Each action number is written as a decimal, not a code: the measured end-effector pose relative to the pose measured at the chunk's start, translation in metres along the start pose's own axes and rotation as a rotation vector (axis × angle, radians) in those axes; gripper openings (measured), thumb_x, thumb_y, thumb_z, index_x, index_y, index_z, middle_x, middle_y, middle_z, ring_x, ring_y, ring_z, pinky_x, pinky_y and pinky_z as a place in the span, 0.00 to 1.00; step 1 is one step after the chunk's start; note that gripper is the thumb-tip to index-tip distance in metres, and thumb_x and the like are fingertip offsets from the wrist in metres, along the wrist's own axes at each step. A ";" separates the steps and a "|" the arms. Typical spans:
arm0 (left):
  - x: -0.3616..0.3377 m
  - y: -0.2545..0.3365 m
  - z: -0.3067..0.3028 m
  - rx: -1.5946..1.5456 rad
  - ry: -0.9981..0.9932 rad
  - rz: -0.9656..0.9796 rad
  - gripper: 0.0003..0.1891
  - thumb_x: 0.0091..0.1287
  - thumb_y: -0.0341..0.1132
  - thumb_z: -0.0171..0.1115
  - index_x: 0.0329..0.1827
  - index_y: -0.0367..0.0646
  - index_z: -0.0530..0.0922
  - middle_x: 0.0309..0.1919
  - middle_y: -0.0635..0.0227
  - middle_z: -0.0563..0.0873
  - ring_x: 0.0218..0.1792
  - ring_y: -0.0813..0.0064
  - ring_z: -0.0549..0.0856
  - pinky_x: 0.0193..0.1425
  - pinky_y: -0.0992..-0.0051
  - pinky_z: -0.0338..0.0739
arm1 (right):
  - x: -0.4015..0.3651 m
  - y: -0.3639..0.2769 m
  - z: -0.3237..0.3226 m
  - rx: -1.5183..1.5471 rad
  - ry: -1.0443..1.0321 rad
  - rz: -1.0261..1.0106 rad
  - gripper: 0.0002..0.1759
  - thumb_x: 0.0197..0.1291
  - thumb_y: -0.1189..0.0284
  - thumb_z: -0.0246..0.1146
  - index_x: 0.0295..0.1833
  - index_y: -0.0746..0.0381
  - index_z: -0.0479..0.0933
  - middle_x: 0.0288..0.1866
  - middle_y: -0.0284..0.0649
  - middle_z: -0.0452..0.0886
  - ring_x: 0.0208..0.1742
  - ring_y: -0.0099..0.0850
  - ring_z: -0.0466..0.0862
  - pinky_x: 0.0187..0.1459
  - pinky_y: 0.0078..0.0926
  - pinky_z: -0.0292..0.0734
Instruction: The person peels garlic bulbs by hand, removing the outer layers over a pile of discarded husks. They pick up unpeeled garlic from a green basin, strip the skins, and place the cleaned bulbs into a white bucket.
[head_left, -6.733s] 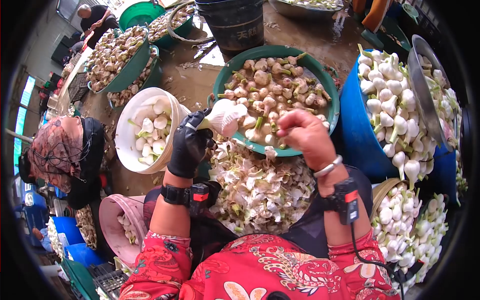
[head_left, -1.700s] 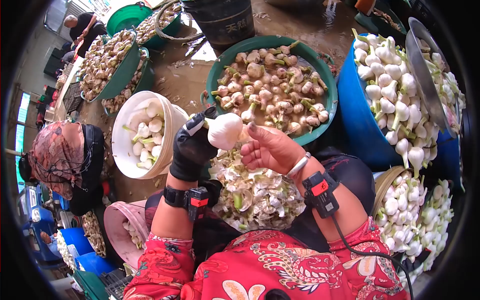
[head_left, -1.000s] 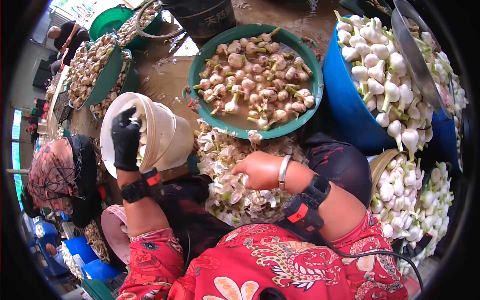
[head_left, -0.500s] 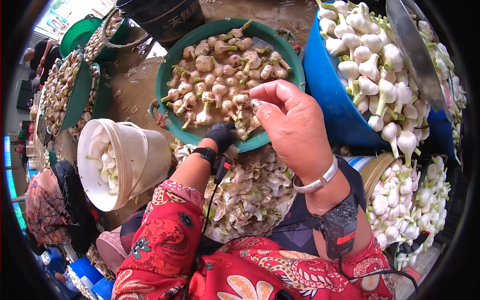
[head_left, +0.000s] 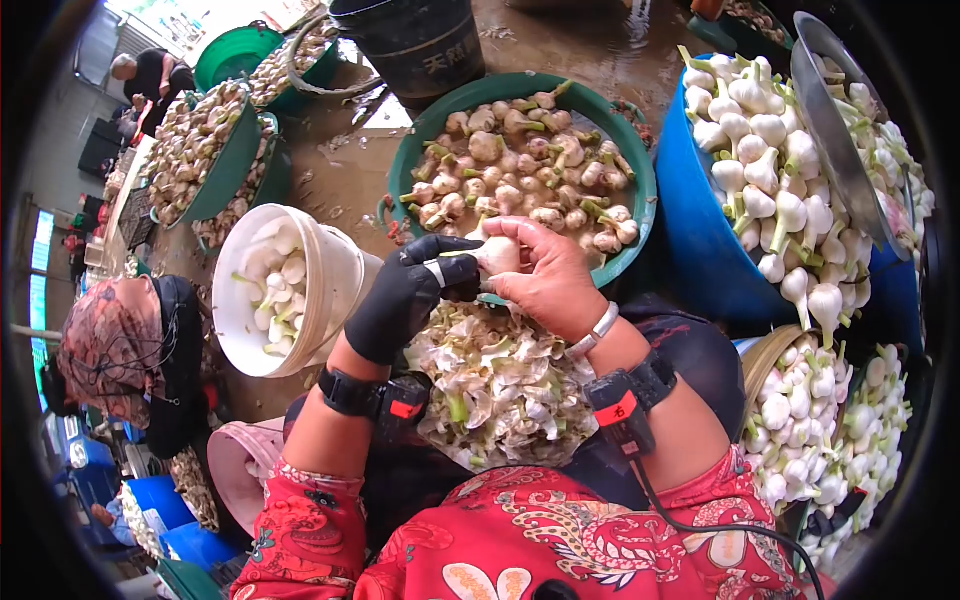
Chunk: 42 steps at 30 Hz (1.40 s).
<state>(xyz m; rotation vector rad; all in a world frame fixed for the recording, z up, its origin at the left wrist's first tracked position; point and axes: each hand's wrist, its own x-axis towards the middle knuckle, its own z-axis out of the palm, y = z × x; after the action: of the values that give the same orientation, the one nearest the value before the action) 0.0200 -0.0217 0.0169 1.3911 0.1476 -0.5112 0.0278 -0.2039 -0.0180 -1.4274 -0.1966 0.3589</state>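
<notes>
Garlic bulb [head_left: 497, 256] sits between both hands, over the near rim of the green basin [head_left: 645, 212]: the gloved left hand [head_left: 395, 300] pinches its stem end, and the bare right hand [head_left: 552, 280] curls thumb and fingers round the other end. Peelings [head_left: 505, 390] are heaped below, between the knees. A white bucket [head_left: 335, 285] tilts to the left, with a pink bucket [head_left: 228, 462] nearer the body; a black bucket [head_left: 412, 50] stands behind the basin. At right, a metal bowl [head_left: 842, 135] leans over the bulbs beside a blue tub [head_left: 700, 255]. The hands hide part of the held bulb and the basin's rim; the black bucket is cut off above. One bulb is held, two other people show at left, and the basin's many bulbs overlap too much to count.
</notes>
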 end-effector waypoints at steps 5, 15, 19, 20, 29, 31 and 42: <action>-0.016 -0.010 0.000 0.084 0.053 0.373 0.15 0.69 0.33 0.57 0.53 0.34 0.75 0.44 0.64 0.82 0.41 0.77 0.82 0.45 0.77 0.77 | -0.001 0.001 0.021 -0.200 0.110 -0.337 0.30 0.40 0.77 0.74 0.54 0.63 0.75 0.46 0.40 0.79 0.44 0.25 0.81 0.45 0.22 0.80; -0.006 -0.022 -0.018 0.754 0.106 0.737 0.11 0.62 0.21 0.58 0.47 0.36 0.79 0.42 0.58 0.82 0.39 0.70 0.85 0.41 0.75 0.80 | 0.001 -0.001 0.020 0.272 0.141 -0.099 0.33 0.40 0.79 0.75 0.55 0.66 0.72 0.43 0.37 0.81 0.44 0.22 0.81 0.46 0.22 0.80; -0.013 -0.006 -0.008 0.996 0.082 0.803 0.14 0.62 0.18 0.57 0.50 0.37 0.78 0.44 0.58 0.82 0.40 0.71 0.84 0.42 0.74 0.81 | 0.000 0.006 0.021 0.044 0.159 -0.230 0.32 0.39 0.78 0.76 0.53 0.67 0.73 0.46 0.39 0.79 0.43 0.24 0.82 0.45 0.22 0.80; -0.013 -0.007 -0.007 0.995 0.081 0.801 0.14 0.62 0.18 0.57 0.50 0.37 0.78 0.44 0.58 0.82 0.40 0.71 0.84 0.42 0.74 0.81 | -0.002 0.004 0.020 0.045 0.160 -0.228 0.32 0.39 0.78 0.76 0.53 0.67 0.73 0.46 0.39 0.79 0.43 0.24 0.82 0.45 0.22 0.80; -0.006 -0.025 -0.004 0.054 0.119 0.137 0.11 0.62 0.30 0.61 0.44 0.32 0.78 0.29 0.64 0.84 0.29 0.75 0.83 0.37 0.74 0.78 | -0.004 0.008 0.017 -0.055 0.151 -0.246 0.34 0.50 0.67 0.72 0.61 0.69 0.69 0.46 0.49 0.82 0.46 0.32 0.82 0.49 0.27 0.77; -0.010 -0.022 0.001 -0.065 0.156 0.152 0.11 0.63 0.30 0.60 0.45 0.32 0.77 0.29 0.64 0.83 0.29 0.74 0.83 0.37 0.74 0.78 | -0.001 0.009 0.015 -0.040 0.159 -0.262 0.34 0.50 0.68 0.71 0.61 0.69 0.69 0.46 0.49 0.81 0.46 0.32 0.82 0.50 0.27 0.76; -0.008 -0.023 -0.008 -0.394 -0.031 0.110 0.10 0.62 0.26 0.60 0.46 0.34 0.78 0.37 0.63 0.84 0.36 0.75 0.82 0.43 0.77 0.77 | -0.008 0.001 0.016 -0.349 0.075 -0.401 0.34 0.47 0.70 0.71 0.62 0.65 0.70 0.51 0.51 0.76 0.50 0.42 0.79 0.53 0.32 0.74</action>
<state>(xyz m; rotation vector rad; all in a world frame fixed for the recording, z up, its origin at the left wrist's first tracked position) 0.0048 -0.0138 -0.0022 0.9996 0.1377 -0.3871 0.0145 -0.1918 -0.0157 -1.6962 -0.4938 -0.0640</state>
